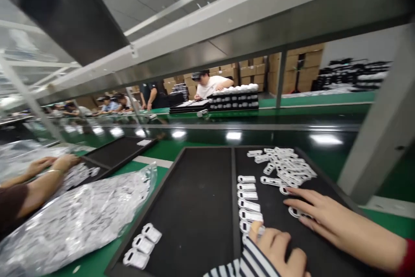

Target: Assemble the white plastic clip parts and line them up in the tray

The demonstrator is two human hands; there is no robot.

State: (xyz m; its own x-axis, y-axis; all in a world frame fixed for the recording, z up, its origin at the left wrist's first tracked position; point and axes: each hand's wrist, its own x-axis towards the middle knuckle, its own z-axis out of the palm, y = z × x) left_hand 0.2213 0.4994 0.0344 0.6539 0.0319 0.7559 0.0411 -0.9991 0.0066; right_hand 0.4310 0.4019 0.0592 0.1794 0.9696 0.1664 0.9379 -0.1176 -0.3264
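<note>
My right hand (327, 216) is open, fingers spread, its fingertips at loose flat white tag-shaped pieces with dark slots (295, 212) on the right half of the wide black divided tray (194, 199). My left hand (280, 253), in a striped cuff, curls at the near end of a column of matching pieces (249, 204) beside the tray's divider (233, 199); I can't tell whether it grips one. More lie heaped (287, 167) in the tray's far right part, and three (142, 246) sit in its near left corner. Just left of the tray lies a filled clear plastic bag (81, 221).
</note>
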